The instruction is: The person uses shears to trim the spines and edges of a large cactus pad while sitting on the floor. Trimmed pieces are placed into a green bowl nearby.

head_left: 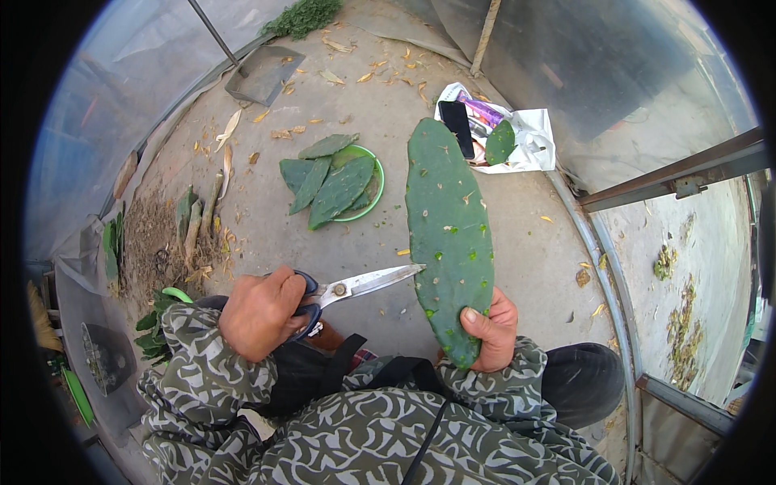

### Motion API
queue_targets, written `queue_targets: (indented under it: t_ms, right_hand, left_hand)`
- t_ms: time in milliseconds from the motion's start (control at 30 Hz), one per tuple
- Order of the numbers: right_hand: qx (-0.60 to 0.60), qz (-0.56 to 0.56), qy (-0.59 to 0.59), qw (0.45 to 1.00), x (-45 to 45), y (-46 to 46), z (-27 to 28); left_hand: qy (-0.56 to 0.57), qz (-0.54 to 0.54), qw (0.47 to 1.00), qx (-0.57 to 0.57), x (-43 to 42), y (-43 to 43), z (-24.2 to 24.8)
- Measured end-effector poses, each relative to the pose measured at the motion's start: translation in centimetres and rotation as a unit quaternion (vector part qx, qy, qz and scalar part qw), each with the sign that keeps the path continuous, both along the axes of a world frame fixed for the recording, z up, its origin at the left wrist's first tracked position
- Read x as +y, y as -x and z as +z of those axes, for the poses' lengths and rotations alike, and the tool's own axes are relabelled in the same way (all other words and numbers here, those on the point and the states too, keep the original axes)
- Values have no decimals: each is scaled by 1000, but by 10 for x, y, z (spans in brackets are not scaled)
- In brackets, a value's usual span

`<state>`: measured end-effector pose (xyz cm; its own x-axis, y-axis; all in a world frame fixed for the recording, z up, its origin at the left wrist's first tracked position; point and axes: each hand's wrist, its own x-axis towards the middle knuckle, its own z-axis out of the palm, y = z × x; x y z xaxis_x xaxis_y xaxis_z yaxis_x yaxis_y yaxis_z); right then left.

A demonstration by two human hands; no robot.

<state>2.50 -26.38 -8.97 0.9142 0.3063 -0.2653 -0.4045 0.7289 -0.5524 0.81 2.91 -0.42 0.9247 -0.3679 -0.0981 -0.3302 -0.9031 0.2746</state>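
My left hand [260, 312] grips the dark handles of a pair of scissors [370, 282], whose blades look closed and point right. Their tip meets or overlaps the left edge of a long green prickly pear cactus pad [450, 230]; whether it touches cannot be told. My right hand [500, 330] holds that pad near its lower end, thumb on its face, the pad standing roughly upright. Bright green spots dot its lower and right parts. Beyond the scissors, several cut cactus pads [342, 188] lie in and over a green-rimmed round container [381, 193].
A white bag [536, 136] bears a black phone [456, 128] and a small pad [500, 143]. A dustpan-like tray [264, 76] lies at the back left. Soil and cut stalks [194, 233] are at left; a metal frame rail [597, 260] curves along the right.
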Motion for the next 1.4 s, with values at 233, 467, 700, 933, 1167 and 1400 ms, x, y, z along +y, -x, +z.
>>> queue_targets:
  t_ms: [233, 467, 700, 933, 1167, 1400]
  right_hand:
    - [-2, 0, 4, 1000, 2, -1, 3]
    - [14, -5, 18, 1000, 2, -1, 7]
    - [16, -7, 27, 999, 2, -2, 8]
    - [-26, -45, 94, 994, 4, 0, 6]
    - [-29, -61, 112, 991, 6, 1, 5]
    - [-23, -90, 111, 989, 7, 1, 5]
  left_hand:
    - [24, 15, 999, 35, -1, 1, -4]
    - [20, 19, 999, 44, -3, 0, -3]
    - [-4, 9, 1000, -3, -5, -1, -2]
    - [130, 199, 963, 125, -14, 9, -10]
    - [230, 183, 947, 131, -36, 23, -8]
    - [122, 122, 981, 92, -36, 27, -2]
